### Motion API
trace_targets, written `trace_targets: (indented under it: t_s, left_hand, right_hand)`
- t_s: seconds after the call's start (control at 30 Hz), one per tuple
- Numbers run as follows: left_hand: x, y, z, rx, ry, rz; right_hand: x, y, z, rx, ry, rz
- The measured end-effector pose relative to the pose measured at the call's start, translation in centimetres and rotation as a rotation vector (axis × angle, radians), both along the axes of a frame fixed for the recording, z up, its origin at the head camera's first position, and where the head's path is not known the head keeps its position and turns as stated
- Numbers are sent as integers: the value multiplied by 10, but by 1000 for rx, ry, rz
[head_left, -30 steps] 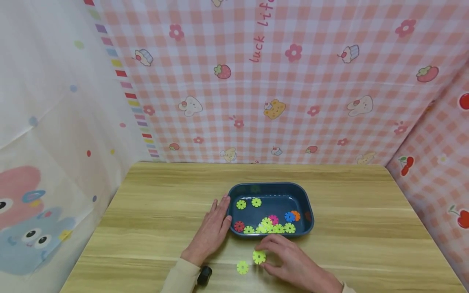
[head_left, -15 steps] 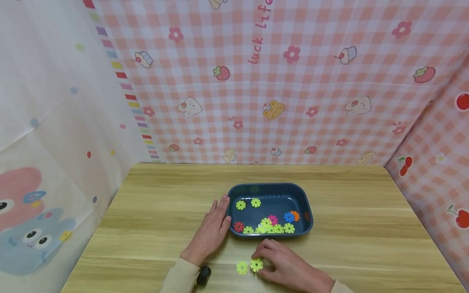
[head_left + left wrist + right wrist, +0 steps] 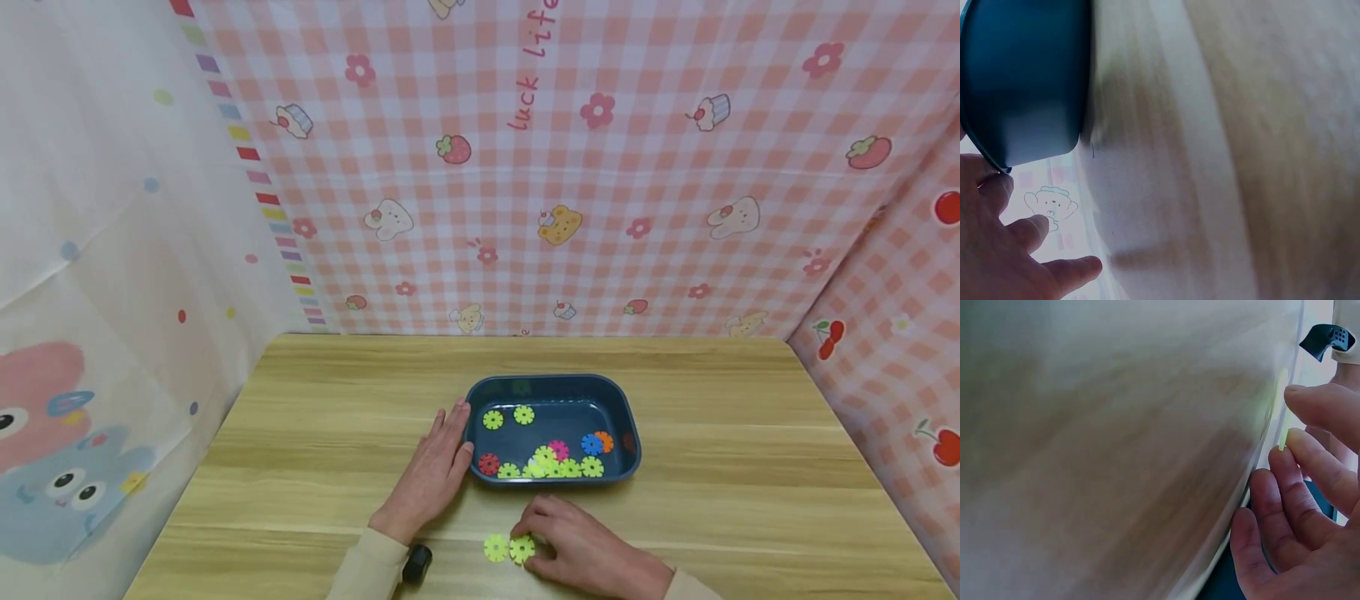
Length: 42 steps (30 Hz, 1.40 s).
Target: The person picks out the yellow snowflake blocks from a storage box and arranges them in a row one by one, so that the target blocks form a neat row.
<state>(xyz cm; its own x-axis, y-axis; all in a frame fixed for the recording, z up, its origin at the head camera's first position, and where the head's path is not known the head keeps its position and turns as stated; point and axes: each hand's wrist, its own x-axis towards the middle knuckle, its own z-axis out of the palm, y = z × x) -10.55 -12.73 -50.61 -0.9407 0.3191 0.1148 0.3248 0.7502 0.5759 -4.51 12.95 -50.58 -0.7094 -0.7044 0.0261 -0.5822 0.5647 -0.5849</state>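
My right hand point(image 3: 581, 546) pinches a yellow-green snowflake disc point(image 3: 522, 549) between thumb and fingers, low over the table in front of the tray. In the right wrist view that disc point(image 3: 1284, 422) shows edge-on as a thin bright strip by the thumb. Just left of it lies a second yellow-green snowflake disc point(image 3: 496, 548), the two almost edge to edge. My left hand point(image 3: 431, 471) rests with straight fingers along the left side of the dark blue tray point(image 3: 555, 417). From the left wrist, the fingertips touch the rim of the tray point(image 3: 1029, 81).
Inside the tray, several yellow-green discs point(image 3: 546, 457) pile along the front, with a red disc point(image 3: 489, 464), a pink one, a blue disc point(image 3: 592, 444) and an orange one. Patterned cloths point(image 3: 525, 167) rise behind and beside the wooden table point(image 3: 337, 400).
My right hand has carried its disc down and slightly left, from near the tray's front edge to right beside the disc on the table. The left hand and tray stay put.
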Motion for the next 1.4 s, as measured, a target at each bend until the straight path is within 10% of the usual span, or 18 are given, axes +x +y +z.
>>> trace_targets:
  t_s: [0.77, 1.1, 1.4]
  left_hand:
    - [0, -1, -1, 9, -25, 6]
    - [2, 0, -1, 9, -16, 2]
    - [1, 0, -2, 15, -19, 2]
  right_hand:
    - [-3, -4, 4, 65, -31, 4]
    - [0, 9, 29, -71, -84, 11]
    - [-5, 21, 50, -251, 69, -50]
